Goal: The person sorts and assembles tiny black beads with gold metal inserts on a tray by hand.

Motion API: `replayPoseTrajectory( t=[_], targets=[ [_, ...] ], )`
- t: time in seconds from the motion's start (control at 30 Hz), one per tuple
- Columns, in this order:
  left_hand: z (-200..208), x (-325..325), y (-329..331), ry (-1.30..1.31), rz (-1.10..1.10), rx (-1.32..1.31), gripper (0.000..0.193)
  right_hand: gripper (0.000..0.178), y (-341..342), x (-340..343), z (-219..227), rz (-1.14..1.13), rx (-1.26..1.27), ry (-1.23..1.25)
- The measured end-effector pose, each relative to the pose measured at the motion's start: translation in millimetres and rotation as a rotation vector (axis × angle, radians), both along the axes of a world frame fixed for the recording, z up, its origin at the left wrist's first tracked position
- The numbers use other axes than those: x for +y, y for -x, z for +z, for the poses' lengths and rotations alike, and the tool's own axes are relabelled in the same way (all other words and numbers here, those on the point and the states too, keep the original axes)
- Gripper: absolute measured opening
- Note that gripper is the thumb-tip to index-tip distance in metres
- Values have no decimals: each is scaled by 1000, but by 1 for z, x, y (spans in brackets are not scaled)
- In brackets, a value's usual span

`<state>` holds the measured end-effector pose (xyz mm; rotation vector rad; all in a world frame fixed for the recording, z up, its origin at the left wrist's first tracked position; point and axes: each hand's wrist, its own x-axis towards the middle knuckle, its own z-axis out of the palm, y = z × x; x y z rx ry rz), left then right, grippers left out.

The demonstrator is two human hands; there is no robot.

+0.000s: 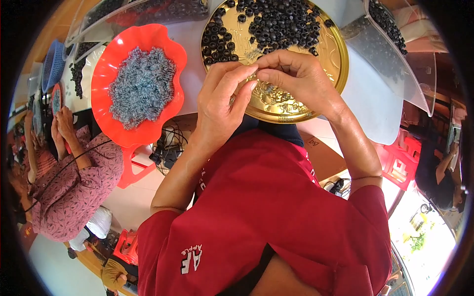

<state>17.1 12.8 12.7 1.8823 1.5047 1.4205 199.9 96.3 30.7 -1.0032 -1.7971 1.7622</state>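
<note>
My left hand and my right hand meet over the near part of a round gold tray. Thumb and forefinger of each are pinched, the fingertips almost touching. Whatever lies between them is too small or hidden to name. Small round black parts with holes are heaped on the tray's far side, and a looser group of black ring-like parts lies at its left. A few tiny silvery pieces rest just beyond my fingertips. Left of the tray, a red scalloped bowl holds a pile of small metal springs.
Clear plastic bins with black parts stand at the far left and far right. At left, a person in a patterned pink top works with both hands. A red stool stands at right; black cables lie below the bowl.
</note>
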Motion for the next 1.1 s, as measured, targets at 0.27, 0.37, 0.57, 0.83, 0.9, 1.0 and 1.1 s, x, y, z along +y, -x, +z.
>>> replayPoseTrajectory(
  t=[0.27,0.37,0.57,0.83,0.9,1.0,1.1],
  targets=[
    [1,2,3,45,-34,-65,21,29,3,-7,5,-57,72,-16],
    [-2,4,4,25,-43,-66,20,31,3,-8,5,-66,51,-35],
    [5,3,2,66,-50,-61,23,35,3,-7,4,-67,83,-16],
    [-5,9,5,-83,-42,66,18,39,5,-12,7,-90,-31,-157],
    [-1,7,4,-28,-46,26,19,41,7,-14,6,-116,-98,-249],
    [4,10,5,44,-74,-28,21,41,6,-14,3,-147,-28,-204],
    [3,13,9,45,-149,-6,24,43,4,-13,-2,-131,75,-129]
  ],
)
